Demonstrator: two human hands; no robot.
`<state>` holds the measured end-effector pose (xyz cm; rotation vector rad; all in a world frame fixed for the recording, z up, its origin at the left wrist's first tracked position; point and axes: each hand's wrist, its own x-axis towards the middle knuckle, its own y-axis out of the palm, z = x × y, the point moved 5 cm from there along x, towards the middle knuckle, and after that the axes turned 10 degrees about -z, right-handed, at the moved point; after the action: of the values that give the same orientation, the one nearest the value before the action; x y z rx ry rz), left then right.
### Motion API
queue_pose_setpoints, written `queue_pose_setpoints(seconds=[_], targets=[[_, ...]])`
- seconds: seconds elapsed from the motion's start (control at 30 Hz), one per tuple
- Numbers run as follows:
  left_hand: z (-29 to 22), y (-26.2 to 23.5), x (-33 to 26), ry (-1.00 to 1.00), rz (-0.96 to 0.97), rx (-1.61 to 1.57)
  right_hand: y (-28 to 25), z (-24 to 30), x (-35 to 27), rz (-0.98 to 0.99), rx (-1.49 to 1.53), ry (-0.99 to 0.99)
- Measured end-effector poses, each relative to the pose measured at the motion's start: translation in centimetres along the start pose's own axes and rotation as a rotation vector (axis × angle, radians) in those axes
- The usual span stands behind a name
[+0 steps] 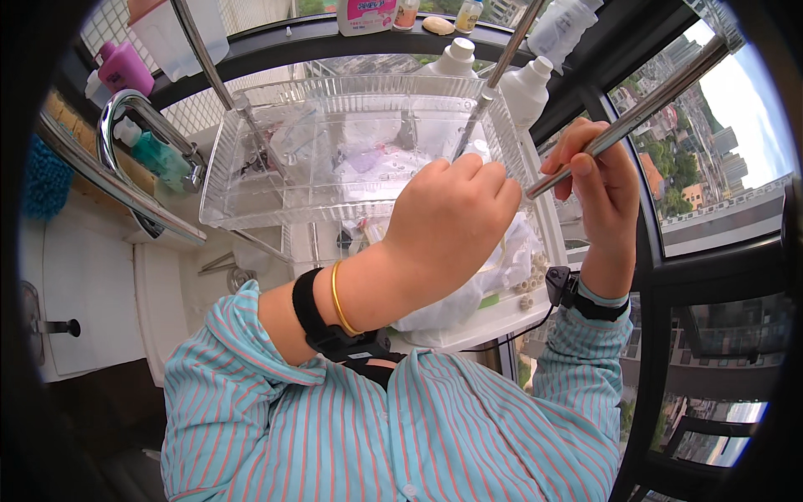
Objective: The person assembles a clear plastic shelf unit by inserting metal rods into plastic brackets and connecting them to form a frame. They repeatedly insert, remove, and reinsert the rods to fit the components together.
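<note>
My right hand [598,171], at the right, is closed round a chrome metal tube [644,113] near its lower end. The tube slants up to the right, to a clear plastic part [711,17]. In the middle, my left hand [456,213] is a closed fist with its back to me. Its fingertips and anything in them are hidden. It hangs over the near right part of a clear plastic shelf tray [213,188]. A chrome post [512,50] runs down through the tray's far right corner toward this hand.
White bottles [527,92] stand behind the tray. A chrome faucet [125,100], a teal bottle [159,155] and a purple bottle [125,69] are at the left. Under my left hand lies a white plastic bag [443,314]. Windows [711,159] line the right side.
</note>
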<state>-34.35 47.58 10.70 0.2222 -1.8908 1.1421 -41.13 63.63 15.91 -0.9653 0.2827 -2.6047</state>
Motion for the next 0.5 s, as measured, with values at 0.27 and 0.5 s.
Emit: queue_pose_setpoints(seconds=[0.27,0.5], targets=[[0.1,0.1,-0.1,-0.005,-0.022,-0.005,-0.3,0.1,0.0,-0.093,-0.051,-0.021],[0.0,0.4,0.2,-0.003,-0.025,-0.011,1.2,-0.2,-0.8,-0.166,-0.034,0.022]])
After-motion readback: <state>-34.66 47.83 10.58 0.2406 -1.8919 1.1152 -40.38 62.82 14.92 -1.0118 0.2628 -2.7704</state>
